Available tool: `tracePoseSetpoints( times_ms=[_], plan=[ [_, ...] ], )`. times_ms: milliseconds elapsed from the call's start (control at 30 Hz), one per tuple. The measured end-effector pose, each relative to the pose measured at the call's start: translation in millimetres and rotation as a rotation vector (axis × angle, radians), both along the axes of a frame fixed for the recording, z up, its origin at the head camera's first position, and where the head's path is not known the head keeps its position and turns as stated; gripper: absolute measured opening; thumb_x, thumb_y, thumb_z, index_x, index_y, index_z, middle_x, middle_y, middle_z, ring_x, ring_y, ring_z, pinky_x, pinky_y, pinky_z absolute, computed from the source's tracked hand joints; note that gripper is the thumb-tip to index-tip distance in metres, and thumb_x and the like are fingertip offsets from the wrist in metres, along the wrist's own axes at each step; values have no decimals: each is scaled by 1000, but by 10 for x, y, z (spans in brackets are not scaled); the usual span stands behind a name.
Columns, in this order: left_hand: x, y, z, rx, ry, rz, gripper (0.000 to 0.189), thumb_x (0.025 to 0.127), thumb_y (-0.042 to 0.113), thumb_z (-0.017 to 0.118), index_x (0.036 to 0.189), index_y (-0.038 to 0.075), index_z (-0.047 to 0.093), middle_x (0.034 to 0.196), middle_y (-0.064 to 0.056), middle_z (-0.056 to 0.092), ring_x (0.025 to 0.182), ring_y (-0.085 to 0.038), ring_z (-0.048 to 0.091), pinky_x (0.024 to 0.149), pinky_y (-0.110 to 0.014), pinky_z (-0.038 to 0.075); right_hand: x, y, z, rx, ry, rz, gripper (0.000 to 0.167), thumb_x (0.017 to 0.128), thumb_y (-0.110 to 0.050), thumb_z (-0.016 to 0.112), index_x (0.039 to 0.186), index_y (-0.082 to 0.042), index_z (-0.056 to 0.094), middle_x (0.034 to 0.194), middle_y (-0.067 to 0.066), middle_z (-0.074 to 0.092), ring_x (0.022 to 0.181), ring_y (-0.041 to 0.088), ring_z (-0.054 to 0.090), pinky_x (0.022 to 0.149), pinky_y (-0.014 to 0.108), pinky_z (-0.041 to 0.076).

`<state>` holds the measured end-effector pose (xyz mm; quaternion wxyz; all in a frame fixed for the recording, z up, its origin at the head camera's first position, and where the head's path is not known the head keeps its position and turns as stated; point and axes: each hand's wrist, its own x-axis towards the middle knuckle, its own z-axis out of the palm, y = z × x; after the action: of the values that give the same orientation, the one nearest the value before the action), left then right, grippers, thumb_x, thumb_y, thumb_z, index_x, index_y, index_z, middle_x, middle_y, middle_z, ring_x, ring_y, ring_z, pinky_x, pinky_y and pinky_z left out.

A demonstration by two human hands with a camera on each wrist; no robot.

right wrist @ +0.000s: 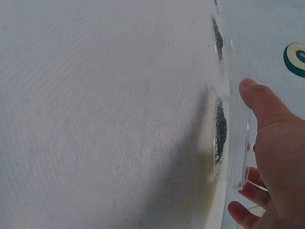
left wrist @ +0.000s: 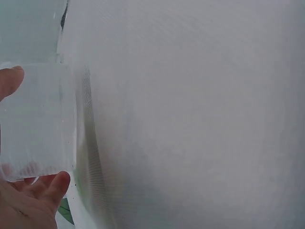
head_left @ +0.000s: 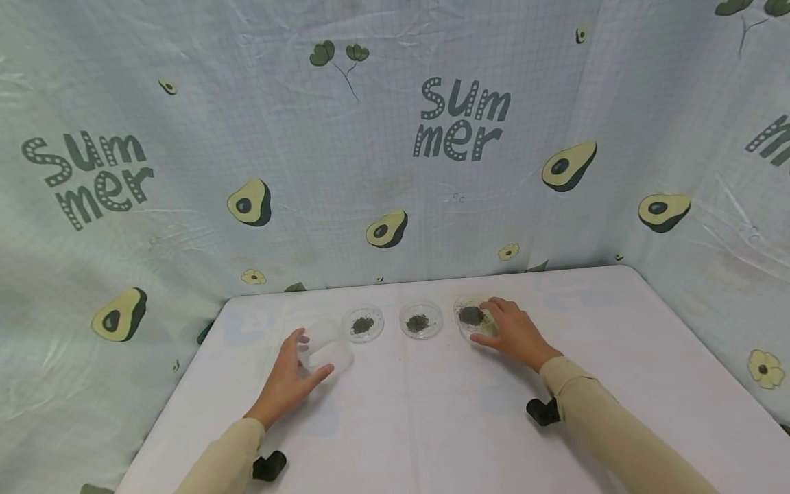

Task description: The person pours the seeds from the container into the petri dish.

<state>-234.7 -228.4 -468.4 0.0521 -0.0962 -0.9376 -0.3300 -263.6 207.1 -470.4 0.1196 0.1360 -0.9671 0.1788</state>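
My left hand [head_left: 289, 379] grips a clear, cloudy plastic cylinder [head_left: 330, 351], thumb on one side and fingers on the other. Its smooth side wall [left wrist: 38, 119] shows in the left wrist view, but its inside does not. At the far right of a row, my right hand [head_left: 515, 336] holds a clear petri dish lid [right wrist: 241, 148] by its rim. This lid hovers close over a petri dish that holds a heap of dark grains [right wrist: 220, 133]. To the left stand a middle petri dish [head_left: 422, 335] and a left petri dish [head_left: 364, 339], each with dark grains.
A white cloth covers the table [head_left: 407, 425], and its far edge lies just behind the dishes. Behind it hangs a pale curtain [head_left: 345, 171] printed with avocados and lettering. Black wrist devices [head_left: 543, 412] stick out below both sleeves.
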Motion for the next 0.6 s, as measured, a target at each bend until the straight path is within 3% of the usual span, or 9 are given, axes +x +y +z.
tracePoseSetpoints(
  times_ms=[233, 600],
  plan=[
    [17, -11, 1, -47, -12, -18, 95, 87, 48, 67, 151, 5, 12, 141, -18, 35, 130, -37, 43, 104, -57, 39, -40, -46, -9, -2, -9, -5, 70, 81, -46, 74, 131, -2, 53, 136, 23, 50, 124, 43, 49, 97, 60, 43],
    [19, 5, -1, -88, -6, -13, 90, 89, 46, 65, 150, 6, 12, 138, -19, 36, 125, -39, 48, 102, -58, 41, -102, -64, -36, -37, -6, 9, 68, 83, -45, 73, 132, -2, 53, 139, 22, 49, 127, 42, 47, 102, 59, 40]
  ],
)
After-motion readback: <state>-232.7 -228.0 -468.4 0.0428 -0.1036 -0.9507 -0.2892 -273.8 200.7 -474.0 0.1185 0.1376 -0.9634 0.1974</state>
